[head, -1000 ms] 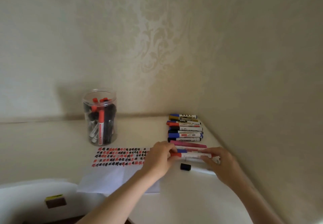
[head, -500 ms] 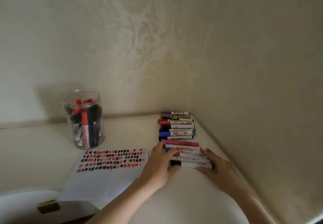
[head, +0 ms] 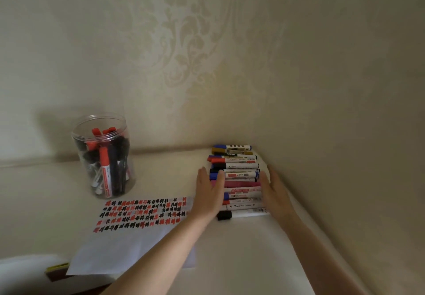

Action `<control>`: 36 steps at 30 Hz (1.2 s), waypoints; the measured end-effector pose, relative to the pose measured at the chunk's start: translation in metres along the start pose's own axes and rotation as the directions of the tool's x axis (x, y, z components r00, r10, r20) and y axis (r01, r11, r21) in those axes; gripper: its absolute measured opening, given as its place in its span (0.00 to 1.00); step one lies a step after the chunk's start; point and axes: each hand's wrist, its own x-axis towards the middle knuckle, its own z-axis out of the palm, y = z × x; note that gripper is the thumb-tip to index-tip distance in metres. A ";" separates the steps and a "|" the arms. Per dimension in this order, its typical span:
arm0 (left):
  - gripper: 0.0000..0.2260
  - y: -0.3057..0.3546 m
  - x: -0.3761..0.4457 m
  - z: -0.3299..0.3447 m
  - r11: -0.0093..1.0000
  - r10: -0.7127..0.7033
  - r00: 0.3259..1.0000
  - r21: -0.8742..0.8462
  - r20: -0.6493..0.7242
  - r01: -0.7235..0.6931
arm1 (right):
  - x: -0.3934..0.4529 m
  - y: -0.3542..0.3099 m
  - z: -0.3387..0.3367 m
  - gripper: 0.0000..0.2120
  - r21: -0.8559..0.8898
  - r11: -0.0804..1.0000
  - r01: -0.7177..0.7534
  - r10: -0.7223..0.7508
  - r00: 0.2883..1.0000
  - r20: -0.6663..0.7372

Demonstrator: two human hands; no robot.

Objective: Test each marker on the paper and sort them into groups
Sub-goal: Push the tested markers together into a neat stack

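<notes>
Right now a row of markers [head: 236,179] lies flat on the pale worktop [head: 241,260], tucked into the corner where two walls meet. The markers lie side by side, one behind the next, with their caps mostly pointing left. The left hand [head: 209,193] is flat and straight, set on its edge against the cap ends of the row. Its fingers [head: 203,177] are stretched out and hold nothing. The right hand [head: 274,193] does the same on the other side, with straight fingers [head: 272,175] against the back ends of the markers. So the row sits between the two hands, and both hands touch it (like two bookends). The marker with a black cap [head: 241,214] is nearest the person and lies at the heels of the hands. The blue-capped marker [head: 232,147] is farthest back, past the fingertips and close to the wall. Left of the hands lies a white sheet of paper [head: 128,248] with rows of small red and black marks on its far part. Behind the paper stands a clear jar [head: 103,154] with more markers standing in it, red and black ones.
</notes>
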 end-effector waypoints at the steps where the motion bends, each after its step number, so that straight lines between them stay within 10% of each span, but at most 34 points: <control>1: 0.29 -0.001 0.008 0.004 0.998 -0.034 0.999 -0.061 -0.004 0.033 | 0.004 -0.001 0.004 0.35 0.006 1.000 -0.005 0.005 1.000 -0.016; 8: 0.40 -0.009 0.027 0.017 0.994 0.032 0.999 0.108 0.013 -0.033 | 0.020 0.003 0.008 0.20 0.048 0.998 -0.037 0.041 0.996 -0.079; 19: 0.22 0.021 0.034 -0.018 0.977 0.145 0.989 0.153 0.041 -0.149 | 0.034 -0.007 -0.002 0.11 -0.169 0.976 0.138 -0.133 0.990 0.040; 29: 0.14 0.008 -0.047 -0.199 0.527 0.697 0.716 0.651 0.036 -0.546 | -0.008 -0.061 0.063 0.21 -0.357 0.838 0.413 -0.402 0.909 0.109; 33: 0.29 -0.007 -0.058 -0.250 0.713 0.616 0.700 0.634 -0.362 -0.299 | -0.030 -0.097 0.113 0.22 -0.276 0.843 0.462 -0.407 0.883 0.235; 36: 0.47 -0.017 -0.046 -0.270 0.905 0.310 0.851 0.406 -0.425 -0.127 | -0.041 -0.115 0.141 0.22 -0.248 0.840 0.482 -0.405 0.862 0.304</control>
